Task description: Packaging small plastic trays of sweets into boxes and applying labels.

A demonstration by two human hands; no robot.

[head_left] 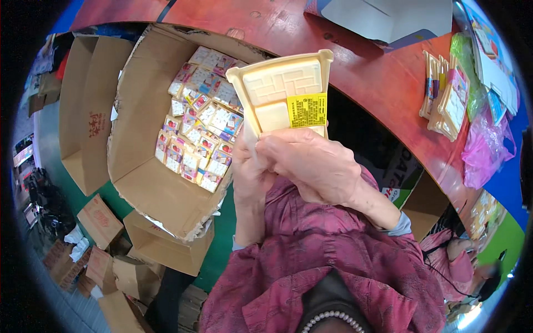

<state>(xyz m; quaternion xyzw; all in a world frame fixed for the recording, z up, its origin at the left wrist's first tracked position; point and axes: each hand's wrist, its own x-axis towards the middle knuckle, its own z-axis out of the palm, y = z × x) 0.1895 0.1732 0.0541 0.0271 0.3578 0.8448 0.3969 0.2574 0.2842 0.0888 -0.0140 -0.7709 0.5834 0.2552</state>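
Note:
A cream plastic tray-shaped package (281,82) with a raised brick pattern and a yellow label stands tilted up in front of me. My left hand (251,165) is closed on its lower left edge. At the lower edge, my right hand (313,165) has its fingers bent and pressed close beside the left, also closed on the package. The fingertips partly cover one another. To the left, a big open carton (141,161) holds many small packages (202,141) in pink, white and cream.
A red table (383,69) curves across the far side. On its right lie several cream packages (451,102) beside a pink plastic bag (488,144). An open white box (388,19) is at the back. Smaller cartons (100,222) crowd the lower left. Another person's arm (452,266) shows at lower right.

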